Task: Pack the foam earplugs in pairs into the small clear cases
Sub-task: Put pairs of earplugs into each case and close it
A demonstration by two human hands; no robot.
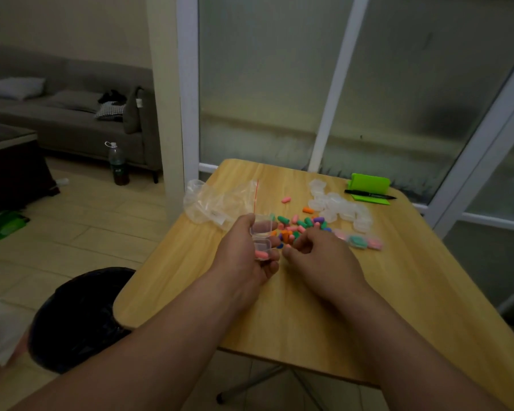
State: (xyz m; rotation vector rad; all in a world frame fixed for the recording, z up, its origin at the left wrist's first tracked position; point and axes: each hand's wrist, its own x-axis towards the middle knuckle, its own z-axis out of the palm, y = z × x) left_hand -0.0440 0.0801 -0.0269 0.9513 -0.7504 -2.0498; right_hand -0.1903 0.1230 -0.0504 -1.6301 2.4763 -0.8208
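My left hand [247,250] grips a small clear case [261,237] with its lid hinged open; a pink earplug [261,255] lies in its lower half. My right hand [318,256] hovers just right of the case, thumb and forefinger pinching a pink earplug [288,247]. Beyond both hands lies a loose pile of foam earplugs [301,225] in green, orange, purple and pink on the wooden table [279,307]. A lone pink earplug [285,199] sits farther back. Three closed filled cases [358,241] stand in a row to the right. A heap of empty clear cases [339,207] lies behind them.
A crumpled clear zip bag [220,203] lies at the table's far left. A green holder [370,185] and a black pen [368,194] sit at the far right corner. A black-lined bin [80,315] stands on the floor left of the table. Glass doors rise behind.
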